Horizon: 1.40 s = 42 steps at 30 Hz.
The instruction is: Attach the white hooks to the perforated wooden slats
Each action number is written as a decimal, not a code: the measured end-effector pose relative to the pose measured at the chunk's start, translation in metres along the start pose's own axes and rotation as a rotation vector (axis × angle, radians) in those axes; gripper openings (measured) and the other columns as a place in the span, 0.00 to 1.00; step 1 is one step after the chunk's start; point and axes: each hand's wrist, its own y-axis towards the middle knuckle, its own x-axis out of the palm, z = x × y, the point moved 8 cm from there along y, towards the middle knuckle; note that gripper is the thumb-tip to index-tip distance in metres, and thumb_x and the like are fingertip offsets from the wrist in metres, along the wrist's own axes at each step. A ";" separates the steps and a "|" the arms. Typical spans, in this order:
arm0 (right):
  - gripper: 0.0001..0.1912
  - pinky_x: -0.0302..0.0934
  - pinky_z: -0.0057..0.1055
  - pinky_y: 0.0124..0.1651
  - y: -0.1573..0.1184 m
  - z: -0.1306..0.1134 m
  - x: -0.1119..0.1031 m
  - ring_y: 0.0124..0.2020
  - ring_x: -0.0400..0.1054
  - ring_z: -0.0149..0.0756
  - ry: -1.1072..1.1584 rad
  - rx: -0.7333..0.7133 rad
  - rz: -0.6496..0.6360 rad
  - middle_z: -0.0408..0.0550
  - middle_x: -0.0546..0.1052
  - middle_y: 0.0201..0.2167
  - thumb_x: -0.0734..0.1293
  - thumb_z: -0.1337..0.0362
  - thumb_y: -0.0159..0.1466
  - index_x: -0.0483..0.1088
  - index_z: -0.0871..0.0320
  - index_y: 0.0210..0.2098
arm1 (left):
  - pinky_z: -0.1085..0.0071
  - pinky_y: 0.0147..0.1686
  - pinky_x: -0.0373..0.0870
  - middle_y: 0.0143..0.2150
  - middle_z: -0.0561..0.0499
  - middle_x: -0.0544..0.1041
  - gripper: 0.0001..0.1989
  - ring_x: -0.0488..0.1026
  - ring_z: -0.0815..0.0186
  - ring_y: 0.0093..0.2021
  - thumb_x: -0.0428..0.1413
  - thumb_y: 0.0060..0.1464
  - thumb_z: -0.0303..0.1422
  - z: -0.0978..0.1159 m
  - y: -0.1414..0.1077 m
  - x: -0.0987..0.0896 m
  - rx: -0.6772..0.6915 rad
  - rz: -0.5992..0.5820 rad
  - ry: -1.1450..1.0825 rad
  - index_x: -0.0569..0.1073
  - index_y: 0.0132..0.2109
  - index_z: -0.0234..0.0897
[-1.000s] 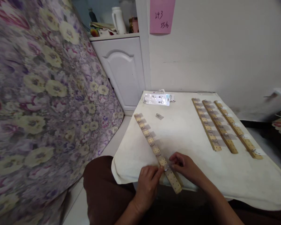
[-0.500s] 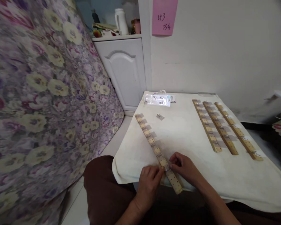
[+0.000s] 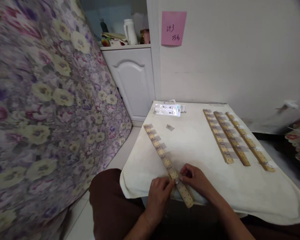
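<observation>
A tan strip (image 3: pixel 167 162) with rows of dark dots and several small clear-tagged pieces along it lies slanted on the cloth-covered table, its near end past the front edge. My left hand (image 3: pixel 159 192) is closed at the strip's left side, thumb and fingertips on it near a small metallic clip (image 3: pixel 177 181). From the right, my right hand (image 3: pixel 193 177) pinches at the same clip, fingers curled. Beyond the strip lies a loose small tagged clip (image 3: pixel 169 127). What sits between the fingertips is partly hidden.
Three similar strips (image 3: pixel 218 136) lie on the right side of the table (image 3: pixel 190 140). Clear packaging (image 3: pixel 167 110) rests at the back left edge. A floral curtain (image 3: pixel 52 100) hangs on the left, beside a white cabinet (image 3: pixel 133 80). A pink note (image 3: pixel 173 28) is on the wall.
The camera view has tilted slightly, so the wall and cabinet appear lower. Both hands stay at the same spot on the strip, with only slight finger movement.
</observation>
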 end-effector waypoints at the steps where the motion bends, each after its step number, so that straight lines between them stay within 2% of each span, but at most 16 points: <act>1: 0.06 0.58 0.27 0.32 0.000 -0.001 0.001 0.27 0.65 0.32 0.020 -0.009 -0.011 0.40 0.72 0.23 0.67 0.66 0.52 0.69 0.57 0.30 | 0.66 0.35 0.63 0.37 0.47 0.72 0.15 0.65 0.62 0.37 0.45 0.62 0.27 0.000 0.000 0.000 -0.003 0.007 -0.005 0.71 0.51 0.39; 5: 0.11 0.61 0.30 0.35 -0.006 -0.007 -0.004 0.31 0.68 0.35 0.079 -0.079 -0.035 0.43 0.73 0.28 0.65 0.64 0.55 0.70 0.58 0.39 | 0.65 0.36 0.64 0.38 0.46 0.72 0.16 0.66 0.61 0.38 0.45 0.60 0.25 -0.002 -0.001 -0.001 -0.009 -0.001 -0.045 0.70 0.52 0.37; 8: 0.14 0.62 0.33 0.39 -0.020 -0.005 -0.020 0.33 0.69 0.37 -0.014 -0.099 0.077 0.45 0.74 0.31 0.64 0.62 0.58 0.68 0.57 0.43 | 0.63 0.37 0.66 0.40 0.44 0.72 0.18 0.66 0.60 0.39 0.45 0.57 0.23 -0.003 -0.002 -0.002 0.001 -0.001 -0.091 0.68 0.53 0.35; 10: 0.11 0.61 0.32 0.37 -0.037 0.001 -0.027 0.31 0.67 0.36 -0.104 -0.090 0.143 0.45 0.73 0.30 0.64 0.61 0.58 0.68 0.57 0.40 | 0.62 0.38 0.66 0.40 0.44 0.73 0.19 0.67 0.60 0.39 0.45 0.56 0.22 -0.004 -0.003 -0.003 -0.001 0.011 -0.119 0.68 0.53 0.34; 14: 0.08 0.58 0.28 0.30 -0.074 0.012 -0.016 0.26 0.64 0.33 -0.211 -0.071 0.136 0.41 0.69 0.25 0.67 0.58 0.56 0.65 0.54 0.32 | 0.61 0.39 0.67 0.42 0.44 0.73 0.20 0.67 0.59 0.41 0.45 0.54 0.19 -0.007 -0.006 -0.004 -0.022 0.044 -0.173 0.67 0.53 0.35; 18: 0.13 0.62 0.30 0.35 -0.095 0.010 0.001 0.32 0.67 0.36 -0.310 -0.114 0.172 0.42 0.71 0.31 0.71 0.59 0.51 0.66 0.53 0.34 | 0.60 0.42 0.68 0.43 0.44 0.72 0.21 0.67 0.60 0.43 0.45 0.53 0.18 -0.014 -0.007 -0.003 -0.080 0.044 -0.274 0.66 0.52 0.36; 20: 0.13 0.64 0.31 0.36 -0.096 0.007 0.006 0.33 0.69 0.38 -0.349 -0.131 0.208 0.44 0.72 0.33 0.71 0.61 0.50 0.66 0.53 0.33 | 0.60 0.44 0.68 0.44 0.44 0.71 0.19 0.67 0.60 0.44 0.44 0.54 0.19 -0.019 -0.007 -0.002 -0.121 0.025 -0.330 0.65 0.52 0.37; 24: 0.08 0.64 0.29 0.31 -0.094 0.005 0.010 0.31 0.70 0.37 -0.396 -0.177 0.283 0.42 0.72 0.31 0.68 0.65 0.51 0.65 0.52 0.30 | 0.61 0.44 0.69 0.44 0.45 0.71 0.17 0.67 0.61 0.45 0.44 0.57 0.20 -0.024 -0.007 -0.003 -0.164 0.000 -0.408 0.66 0.50 0.39; 27: 0.07 0.65 0.30 0.31 -0.097 0.008 0.013 0.31 0.71 0.39 -0.422 -0.242 0.352 0.44 0.72 0.31 0.67 0.64 0.53 0.65 0.52 0.30 | 0.62 0.44 0.70 0.44 0.45 0.72 0.16 0.68 0.62 0.45 0.44 0.58 0.21 -0.025 -0.006 -0.003 -0.170 0.007 -0.436 0.66 0.50 0.39; 32: 0.06 0.67 0.36 0.36 -0.105 0.012 0.018 0.38 0.71 0.45 -0.441 -0.346 0.511 0.52 0.74 0.37 0.64 0.60 0.58 0.67 0.52 0.35 | 0.64 0.43 0.70 0.43 0.46 0.73 0.15 0.69 0.62 0.44 0.45 0.57 0.21 -0.027 -0.005 -0.005 -0.176 0.040 -0.443 0.67 0.49 0.39; 38: 0.05 0.67 0.36 0.34 -0.105 0.003 0.024 0.34 0.71 0.43 -0.433 -0.396 0.507 0.51 0.73 0.32 0.63 0.60 0.60 0.66 0.53 0.35 | 0.64 0.42 0.71 0.42 0.46 0.73 0.16 0.70 0.62 0.43 0.45 0.57 0.21 -0.030 -0.006 -0.005 -0.177 0.054 -0.442 0.68 0.49 0.40; 42: 0.05 0.67 0.37 0.36 -0.102 -0.001 0.025 0.36 0.71 0.44 -0.478 -0.388 0.524 0.53 0.73 0.35 0.63 0.61 0.61 0.65 0.52 0.37 | 0.64 0.43 0.71 0.43 0.46 0.73 0.17 0.70 0.62 0.44 0.45 0.56 0.20 -0.030 -0.007 -0.006 -0.163 0.070 -0.434 0.67 0.50 0.39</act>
